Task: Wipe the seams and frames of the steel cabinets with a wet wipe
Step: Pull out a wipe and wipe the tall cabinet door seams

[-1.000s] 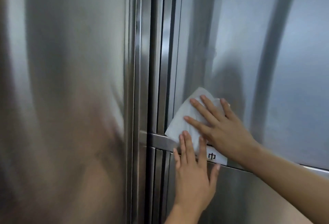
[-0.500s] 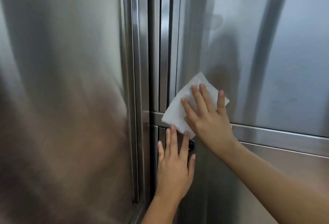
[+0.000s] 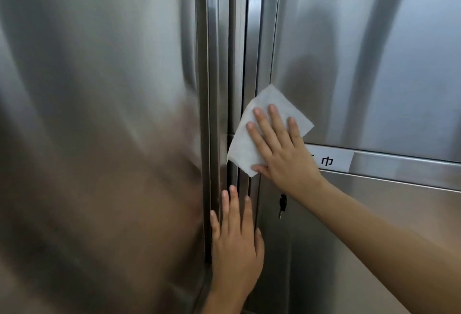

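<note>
My right hand (image 3: 279, 149) lies flat with straight fingers on a white wet wipe (image 3: 243, 146), pressing it against the steel cabinet where the vertical frame (image 3: 250, 51) meets the horizontal rail (image 3: 404, 166). The wipe covers the corner of the upper right door (image 3: 374, 64). Below it, my left hand (image 3: 235, 241) rests flat with straight fingers on the vertical seam (image 3: 219, 114) beside the lower door (image 3: 349, 214).
A large steel door (image 3: 99, 126) fills the left side. A white label (image 3: 329, 160) with a black character is stuck on the rail. A small dark key (image 3: 282, 204) hangs in the lower door's lock, just under my right wrist.
My right hand has slid the wipe a little left onto the vertical frame. My left hand has dropped lower along the seam, and the label and key show again.
</note>
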The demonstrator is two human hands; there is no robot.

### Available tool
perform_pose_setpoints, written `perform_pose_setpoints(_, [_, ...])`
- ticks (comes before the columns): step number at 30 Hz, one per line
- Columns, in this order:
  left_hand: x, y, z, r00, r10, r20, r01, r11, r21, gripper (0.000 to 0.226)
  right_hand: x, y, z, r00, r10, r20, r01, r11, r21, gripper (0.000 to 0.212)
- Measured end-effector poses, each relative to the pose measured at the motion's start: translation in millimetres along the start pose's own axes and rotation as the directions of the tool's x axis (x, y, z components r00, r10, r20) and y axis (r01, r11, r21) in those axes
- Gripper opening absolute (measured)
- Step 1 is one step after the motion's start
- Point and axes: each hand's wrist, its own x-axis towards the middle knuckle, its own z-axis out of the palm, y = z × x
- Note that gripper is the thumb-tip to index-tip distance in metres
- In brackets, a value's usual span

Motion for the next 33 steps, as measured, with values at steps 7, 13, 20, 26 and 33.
perform_pose_setpoints(7, [-5.0,2.0,-3.4,1.0,-0.018,-0.013,0.017,0.999,-0.035,0.061,-8.2,-7.0,-8.5,0.987,-0.145,0.074,0.146,0.989,-0.004,0.095])
perform_pose_setpoints(13, [-13.9,-0.6,-8.6,0.998,-0.032,-0.052,0.028,0.997,-0.065,0.053,-44.8,-63.6,-11.3,0.918,-0.143,0.371,0.183,0.98,-0.075,0.085])
perform_pose_setpoints(20, [-33.5,-2.7,-18.1,0.999,-0.027,-0.042,0.024,0.996,-0.084,0.05,-83.9,-101.0,11.2,0.96,0.028,0.277,-0.021,0.999,-0.029,0.093])
perform_pose_setpoints(26, [-35.0,1.1,-21.4,0.999,-0.033,-0.017,0.032,0.998,-0.051,0.058,-36.3,-109.2,9.5,0.961,0.251,0.119,-0.266,0.954,0.137,0.082])
perform_pose_setpoints(33, [-31.3,-9.4,-27.0,0.998,-0.016,-0.066,0.011,0.997,-0.08,0.059,-88.5,-132.8,38.8,0.977,0.124,0.171,-0.152,0.976,0.156,0.09])
